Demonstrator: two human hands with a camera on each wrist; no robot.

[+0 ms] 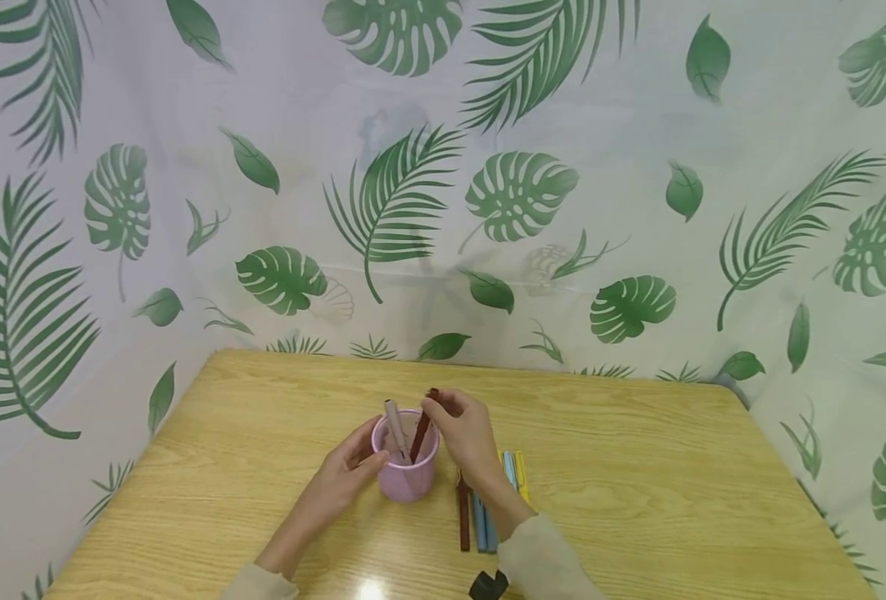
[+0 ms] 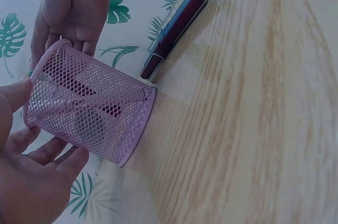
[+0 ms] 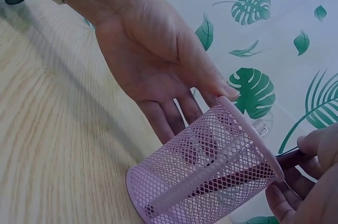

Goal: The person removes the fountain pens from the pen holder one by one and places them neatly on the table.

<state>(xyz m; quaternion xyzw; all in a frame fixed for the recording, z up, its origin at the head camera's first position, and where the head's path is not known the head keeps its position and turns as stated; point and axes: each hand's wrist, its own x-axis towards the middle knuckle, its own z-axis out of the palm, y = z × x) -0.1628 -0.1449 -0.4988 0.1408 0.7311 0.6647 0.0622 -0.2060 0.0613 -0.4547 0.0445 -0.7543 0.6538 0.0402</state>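
A pink mesh pen cup point(image 1: 405, 485) stands upright on the table, its open rim facing up. My left hand point(image 1: 347, 473) holds it from the left, thumb at the rim and fingers round the side. Inside leans a grey pen point(image 1: 393, 421). My right hand point(image 1: 469, 429) pinches the upper end of a dark red pen point(image 1: 421, 435), whose lower part is inside the cup. Through the mesh in the right wrist view, both pens show slanting across the cup point(image 3: 174, 182). In the left wrist view, the left fingers point(image 2: 47, 152) touch the mesh.
Right of the cup, partly under the right forearm, lie a brown-red pen point(image 1: 464, 521), blue pens point(image 1: 480, 525), a light blue pen point(image 1: 508, 468) and a yellow pen point(image 1: 521, 472). A black object point(image 1: 488, 585) is by the right sleeve. Behind the wooden table point(image 1: 638, 467) hangs leaf-patterned cloth point(image 1: 427, 325).
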